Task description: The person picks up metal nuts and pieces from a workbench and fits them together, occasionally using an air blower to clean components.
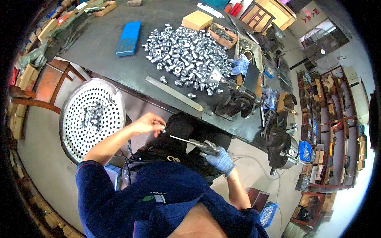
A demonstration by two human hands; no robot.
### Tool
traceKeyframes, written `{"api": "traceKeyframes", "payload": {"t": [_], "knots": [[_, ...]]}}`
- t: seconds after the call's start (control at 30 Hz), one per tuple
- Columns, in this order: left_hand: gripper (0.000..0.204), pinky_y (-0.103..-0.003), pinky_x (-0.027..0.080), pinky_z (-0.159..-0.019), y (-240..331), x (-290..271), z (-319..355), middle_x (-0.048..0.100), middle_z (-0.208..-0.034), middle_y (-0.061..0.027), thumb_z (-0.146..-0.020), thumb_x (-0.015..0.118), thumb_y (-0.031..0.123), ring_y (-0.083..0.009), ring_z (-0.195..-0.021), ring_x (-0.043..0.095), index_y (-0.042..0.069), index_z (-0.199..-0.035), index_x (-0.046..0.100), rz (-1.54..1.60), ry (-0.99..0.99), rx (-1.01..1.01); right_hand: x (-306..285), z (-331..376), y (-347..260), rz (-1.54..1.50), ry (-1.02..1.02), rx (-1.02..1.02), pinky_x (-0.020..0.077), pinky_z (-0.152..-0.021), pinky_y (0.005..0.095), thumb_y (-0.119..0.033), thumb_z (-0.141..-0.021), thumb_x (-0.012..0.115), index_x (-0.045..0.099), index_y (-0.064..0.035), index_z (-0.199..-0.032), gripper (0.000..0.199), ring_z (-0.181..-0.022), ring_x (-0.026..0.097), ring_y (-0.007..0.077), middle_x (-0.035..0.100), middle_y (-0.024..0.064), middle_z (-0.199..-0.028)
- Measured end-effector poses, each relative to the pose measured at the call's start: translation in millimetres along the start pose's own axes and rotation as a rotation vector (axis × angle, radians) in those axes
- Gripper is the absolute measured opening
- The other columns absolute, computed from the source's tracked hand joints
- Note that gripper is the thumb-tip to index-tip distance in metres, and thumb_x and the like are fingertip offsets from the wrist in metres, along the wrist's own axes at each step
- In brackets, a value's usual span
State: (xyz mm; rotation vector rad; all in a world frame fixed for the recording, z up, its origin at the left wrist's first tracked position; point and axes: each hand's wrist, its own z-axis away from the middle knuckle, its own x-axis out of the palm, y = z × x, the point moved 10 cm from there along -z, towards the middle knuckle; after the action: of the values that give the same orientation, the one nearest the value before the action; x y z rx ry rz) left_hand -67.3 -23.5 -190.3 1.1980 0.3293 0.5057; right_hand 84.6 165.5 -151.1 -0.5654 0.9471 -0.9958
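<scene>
Crowding workbench (pixel 103 51): metal nuts (pixel 184 55), vise (pixel 238 97)

Bare left hand (pixel 146 123) pinches small metal nut (pixel 163 130); gloved right hand (pixel 220 160) grips air tool (pixel 200 145), tip near nut. Nut pile (pixel 186 57) on bench (pixel 107 51).

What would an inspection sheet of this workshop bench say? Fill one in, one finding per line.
Surface: dark workbench, worn, crowded at its right end.
Job's things: small metal part pinched in the bare left hand; thin metal hand tool gripped by the blue-gloved right hand.
Clutter: heap of silver metal fittings, blue case, flat steel bar, perforated round tray holding a few fittings.
Cables: thin cable beside the right hand.
Surroundings: shelves, black vise.
</scene>
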Motion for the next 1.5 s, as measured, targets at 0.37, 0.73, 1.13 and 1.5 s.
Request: {"api": "traceKeyframes", "payload": {"t": [0.37,0.73,1.13,1.5], "knots": [[0.019,-0.024,0.049,-0.061,191,-37,-66,0.062,-0.076,-0.0074,-0.082,0.058,0.002,-0.0121,-0.065,0.061,-0.005,-0.1,0.058,0.237,0.212,0.562,29,-39,50,-0.026,-0.028,0.07,0.0448,-0.084,0.0263,-0.017,-0.078,0.067,0.057,0.0032,-0.109,0.038,-0.093,0.057,0.0146,0.063,0.0111,-0.104],[0.021,-0.026,0.05,-0.054,197,-29,-112,0.063,-0.072,-0.0132,-0.082,0.061,0.007,-0.0163,-0.057,0.062,-0.01,-0.094,0.06,0.252,0.153,0.465,-245,33,37,-0.579,0.701,-0.156,0.0501,-0.064,0.032,-0.039,-0.076,0.063,0.061,-0.0007,-0.082,0.039,-0.067,0.06,0.0213,0.062,0.0103,-0.078],[0.02,-0.026,0.051,-0.061,204,-27,-113,0.064,-0.077,-0.0114,-0.076,0.065,0.001,-0.0157,-0.064,0.063,-0.007,-0.094,0.06,0.282,0.059,0.506,-321,-56,-2,-1.284,0.807,-0.621,0.0303,-0.036,0.0172,-0.043,-0.079,0.058,0.059,-0.0036,-0.091,0.042,-0.043,0.042,0.0065,0.063,0.0123,-0.085],[0.015,-0.024,0.049,-0.052,204,-25,-108,0.064,-0.073,-0.0115,-0.08,0.061,-0.001,-0.0131,-0.056,0.06,-0.008,-0.092,0.061,0.272,0.172,0.588,-338,-85,44,-0.808,1.125,-0.605,0.0434,-0.052,0.0234,-0.027,-0.081,0.063,0.061,-0.0031,-0.093,0.027,-0.059,0.053,0.0105,0.059,0.003,-0.077]]}}
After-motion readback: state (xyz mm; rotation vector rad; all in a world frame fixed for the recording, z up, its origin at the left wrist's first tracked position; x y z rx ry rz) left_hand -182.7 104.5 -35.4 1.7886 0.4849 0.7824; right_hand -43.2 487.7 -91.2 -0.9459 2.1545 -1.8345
